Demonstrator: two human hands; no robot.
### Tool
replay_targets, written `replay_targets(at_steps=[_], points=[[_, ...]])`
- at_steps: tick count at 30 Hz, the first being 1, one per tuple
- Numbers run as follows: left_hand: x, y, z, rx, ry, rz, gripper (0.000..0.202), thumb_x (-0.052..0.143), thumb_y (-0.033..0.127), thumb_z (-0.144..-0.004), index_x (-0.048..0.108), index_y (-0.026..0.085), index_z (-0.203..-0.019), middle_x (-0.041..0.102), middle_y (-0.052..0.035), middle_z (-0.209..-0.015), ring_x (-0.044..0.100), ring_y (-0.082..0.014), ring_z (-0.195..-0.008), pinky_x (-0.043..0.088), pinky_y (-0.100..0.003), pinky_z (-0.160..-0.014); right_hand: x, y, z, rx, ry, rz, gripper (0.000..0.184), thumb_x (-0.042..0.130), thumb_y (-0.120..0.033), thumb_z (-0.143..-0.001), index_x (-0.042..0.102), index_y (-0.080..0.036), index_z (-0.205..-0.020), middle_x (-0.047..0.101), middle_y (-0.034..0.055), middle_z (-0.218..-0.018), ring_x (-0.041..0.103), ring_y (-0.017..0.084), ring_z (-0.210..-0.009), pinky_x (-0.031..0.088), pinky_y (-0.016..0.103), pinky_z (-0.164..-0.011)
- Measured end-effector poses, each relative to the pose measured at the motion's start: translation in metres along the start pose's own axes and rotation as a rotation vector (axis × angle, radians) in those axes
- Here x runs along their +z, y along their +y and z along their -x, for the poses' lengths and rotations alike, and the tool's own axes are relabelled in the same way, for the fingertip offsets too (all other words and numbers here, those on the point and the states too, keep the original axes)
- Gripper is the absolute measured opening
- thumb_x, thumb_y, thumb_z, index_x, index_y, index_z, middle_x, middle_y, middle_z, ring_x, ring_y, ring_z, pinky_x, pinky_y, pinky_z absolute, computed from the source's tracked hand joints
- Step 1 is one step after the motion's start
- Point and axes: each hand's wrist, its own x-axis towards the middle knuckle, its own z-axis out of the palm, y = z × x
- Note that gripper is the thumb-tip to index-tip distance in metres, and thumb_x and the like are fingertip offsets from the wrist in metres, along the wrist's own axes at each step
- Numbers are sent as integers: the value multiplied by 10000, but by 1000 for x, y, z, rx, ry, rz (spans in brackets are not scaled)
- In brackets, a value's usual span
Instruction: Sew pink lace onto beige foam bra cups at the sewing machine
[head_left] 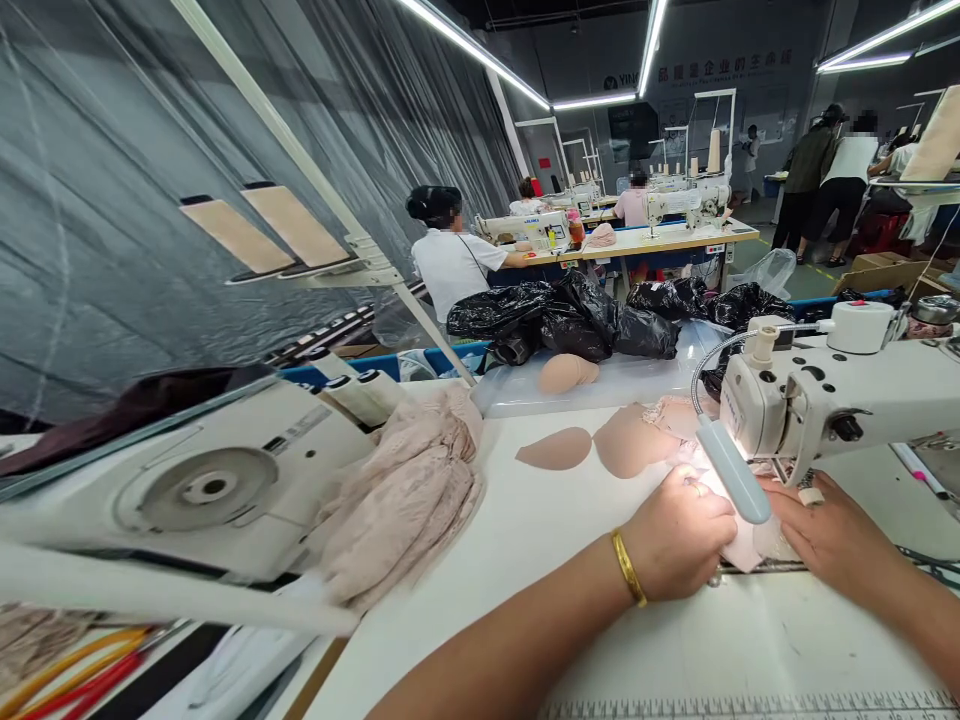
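Note:
My left hand (686,535), with a gold bracelet at the wrist, is closed on the edge of a pale pink piece of fabric (744,548). My right hand (832,525) lies with fingers stretched out on the same fabric, close by the needle area of a white sewing machine (814,395). A small grey lamp (733,470) lights the fabric from above and hides part of it. Left of the machine head, beige bra cup pieces (556,450) lie on the white table, one beside pink lace (673,414).
Piled beige lace fabric (420,490) rests on the left. Black plastic bags (577,318) and a beige moulded cup (566,373) are at the back. A thread stand (322,270) holds cones. A ruler strip (750,706) runs along the front. Co-workers sit beyond.

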Motion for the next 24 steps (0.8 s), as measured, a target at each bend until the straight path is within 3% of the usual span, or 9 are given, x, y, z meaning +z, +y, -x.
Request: replay_targets(at_steps=[4,7,14,19,24], points=[[1,0,5,-41,37,-65,138,598,124,-810,650,205,-909,642,-31,-868,556,-195,-805,374,-427,-893,1,-3,3,-51,-36,-48,413,374,-73,-987,654,-263,-1225,759,46,-1112,664,258,-1018,456,442,-926],[6,-1,6,-33,66,-86,143,589,110,-847,654,203,-935,654,-30,-881,562,-185,-806,369,-439,-931,5,-3,4,-53,-44,-68,441,396,-59,-974,668,-286,-1238,752,28,-1212,670,261,-1050,449,459,-959],[17,-5,2,-39,131,-132,183,541,116,-925,673,211,-1009,705,-58,-886,589,-197,-822,386,-471,-946,7,4,0,-22,-53,-40,561,349,-73,-971,541,-300,-1448,782,28,-1075,695,255,-975,483,446,-900],[17,-5,1,-44,125,-134,210,533,135,-940,685,217,-1059,719,-62,-903,602,-195,-831,381,-479,-953,5,5,-2,-5,-66,-61,582,381,-84,-954,542,-334,-1455,786,6,-1067,700,242,-956,514,424,-868],[20,-1,-1,-80,128,-163,163,574,144,-942,693,209,-1032,715,-67,-926,610,-207,-860,365,-485,-966,5,6,-2,-18,-56,-74,559,383,-81,-957,578,-328,-1418,763,4,-1200,686,251,-1044,515,438,-894]])
